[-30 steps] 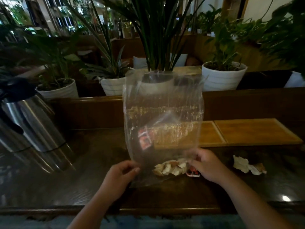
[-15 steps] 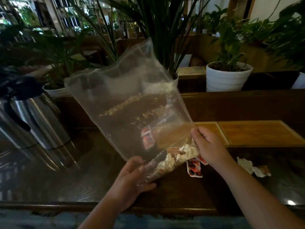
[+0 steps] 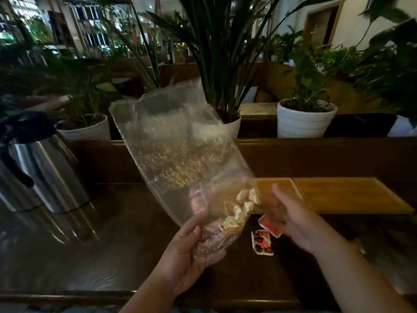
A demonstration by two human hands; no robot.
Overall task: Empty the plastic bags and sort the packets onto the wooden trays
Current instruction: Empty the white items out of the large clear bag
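1. The dark worktop (image 3: 112, 245) carries two wooden trays (image 3: 345, 193) at its far right.
2. A clear plastic bag (image 3: 180, 150) tilts above it, pale packets (image 3: 243, 206) bunched at its lower end.
3. The left hand (image 3: 191, 251) grips that end.
4. The right hand (image 3: 291, 218), fingers spread, holds nothing.
5. Two red packets (image 3: 262, 241) lie on the worktop beneath it.
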